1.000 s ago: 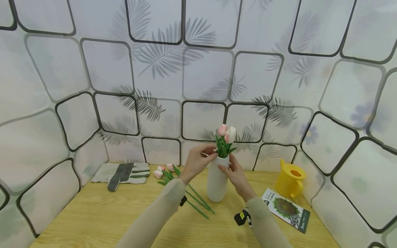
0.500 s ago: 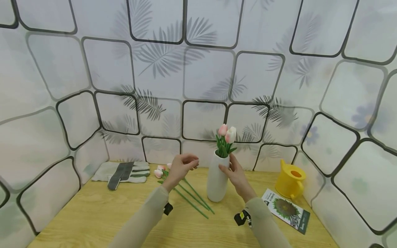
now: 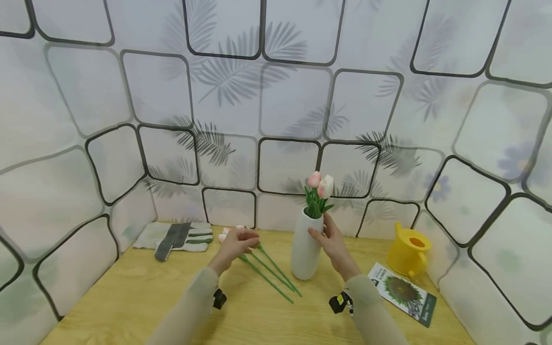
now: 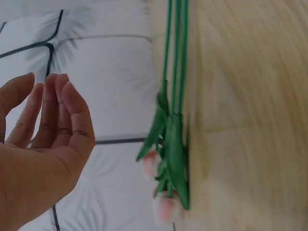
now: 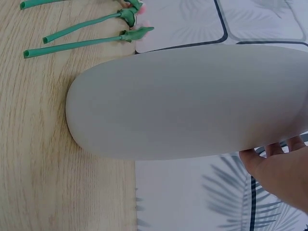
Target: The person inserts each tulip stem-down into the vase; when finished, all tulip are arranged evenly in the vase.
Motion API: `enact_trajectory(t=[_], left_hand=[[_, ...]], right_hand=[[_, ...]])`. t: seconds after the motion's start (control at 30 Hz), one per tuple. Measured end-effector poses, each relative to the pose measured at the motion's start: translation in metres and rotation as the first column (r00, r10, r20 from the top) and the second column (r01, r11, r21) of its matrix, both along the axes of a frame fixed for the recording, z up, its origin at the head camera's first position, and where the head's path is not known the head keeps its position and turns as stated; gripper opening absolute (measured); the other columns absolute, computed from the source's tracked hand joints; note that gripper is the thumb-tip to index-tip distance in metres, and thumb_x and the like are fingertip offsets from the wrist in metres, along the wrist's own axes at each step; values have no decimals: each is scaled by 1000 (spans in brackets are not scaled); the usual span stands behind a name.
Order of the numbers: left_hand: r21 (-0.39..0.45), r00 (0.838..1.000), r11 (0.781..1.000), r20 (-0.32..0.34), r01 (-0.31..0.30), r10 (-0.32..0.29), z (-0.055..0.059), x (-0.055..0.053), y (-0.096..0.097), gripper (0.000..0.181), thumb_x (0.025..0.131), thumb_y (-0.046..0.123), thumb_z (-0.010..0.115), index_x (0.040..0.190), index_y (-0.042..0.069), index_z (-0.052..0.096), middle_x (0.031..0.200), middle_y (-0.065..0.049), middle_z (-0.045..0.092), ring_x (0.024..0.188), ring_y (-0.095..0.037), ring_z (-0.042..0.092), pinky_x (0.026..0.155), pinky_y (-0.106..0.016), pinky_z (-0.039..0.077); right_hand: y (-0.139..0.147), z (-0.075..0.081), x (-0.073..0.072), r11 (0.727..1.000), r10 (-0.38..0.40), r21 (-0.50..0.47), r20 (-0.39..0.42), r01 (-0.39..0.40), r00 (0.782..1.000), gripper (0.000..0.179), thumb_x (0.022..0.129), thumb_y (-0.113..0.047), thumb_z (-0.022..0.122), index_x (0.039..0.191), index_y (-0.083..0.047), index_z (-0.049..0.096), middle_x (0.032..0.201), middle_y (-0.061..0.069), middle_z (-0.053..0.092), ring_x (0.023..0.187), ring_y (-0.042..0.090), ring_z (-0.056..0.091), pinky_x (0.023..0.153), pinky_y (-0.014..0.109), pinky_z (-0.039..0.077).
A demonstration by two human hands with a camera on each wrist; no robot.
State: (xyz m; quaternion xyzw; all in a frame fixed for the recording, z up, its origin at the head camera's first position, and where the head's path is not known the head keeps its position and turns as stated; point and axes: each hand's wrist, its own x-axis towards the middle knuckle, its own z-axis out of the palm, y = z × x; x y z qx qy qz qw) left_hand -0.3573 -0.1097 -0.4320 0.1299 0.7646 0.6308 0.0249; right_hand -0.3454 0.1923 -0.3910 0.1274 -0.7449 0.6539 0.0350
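A tall white vase (image 3: pixel 307 247) stands on the table, with pink and white tulips (image 3: pixel 320 188) in its mouth. My right hand (image 3: pixel 335 243) holds the vase by its upper right side, thumb in front and fingers behind; the right wrist view has the vase body (image 5: pixel 183 103) filling its middle. Over the loose tulips (image 3: pixel 269 273) lying left of the vase hovers my left hand (image 3: pixel 235 247), partly covering their heads. Nothing lies between the loosely bent fingers (image 4: pixel 62 113) in the left wrist view, where the tulips' green leaves (image 4: pixel 175 149) are beside the hand.
A pair of grey and white gloves (image 3: pixel 174 238) lies at the back left of the wooden table (image 3: pixel 129 302). To the right are a yellow watering can (image 3: pixel 407 251) and a packet with a sunflower picture (image 3: pixel 403 293). Patterned walls (image 3: pixel 293 105) enclose the table's back and sides.
My left hand has left the tulips at the vase's mouth and moved left and down over the loose tulips. My right hand stays on the vase. The head view has shifted slightly.
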Motion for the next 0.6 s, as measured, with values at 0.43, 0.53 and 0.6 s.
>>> enact_trajectory(t=[0.43,0.53,0.6], left_hand=[[-27,970,999,241,-31,37,-28,0,-32,37,98,9,58,131,-7,55,123,-26,60,103,-32,64,88,-45,57],[-27,959,998,278,-56,61,-31,-2,-32,35,96,5,58,129,-8,56,116,-24,62,94,-26,66,80,-40,59],[-31,954,997,289,-72,78,-33,-5,-32,34,95,2,59,127,-8,57,110,-22,64,87,-23,67,75,-37,59]], right_hand=[[-1,0,-1,1000,20,-11,3,-20,1000,78,97,-21,64,158,-22,15,161,9,25,144,36,31,116,58,28],[-1,0,0,1000,18,-13,1,-18,1000,78,97,-21,63,158,-21,15,161,8,25,145,36,29,117,58,26],[-1,0,-1,1000,20,-14,-4,-20,1000,78,98,-20,62,158,-21,14,161,9,24,146,36,28,117,58,25]])
